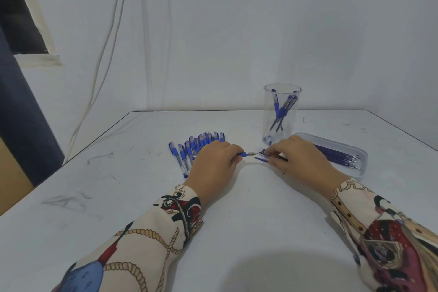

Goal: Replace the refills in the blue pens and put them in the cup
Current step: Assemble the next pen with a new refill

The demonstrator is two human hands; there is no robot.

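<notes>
Many spare pens (pixel 196 147) left, refill tray (pixel 362 161) right, cup (pixel 282 114) behind

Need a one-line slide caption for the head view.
Left hand holds a blue pen, right hand pinches a refill, between the pen row, cup and refill tray.

cup (pixel 282 116): clear, glossy plastic. pens (pixel 196 147): transparent plastic barrels, blue matt-looking grips and caps. tray (pixel 362 156) near the desk's right edge: translucent smooth plastic. desk (pixel 237 220): white, smooth, scuffed with grey marks. sleeves (pixel 151 239): printed woven cloth.
</notes>
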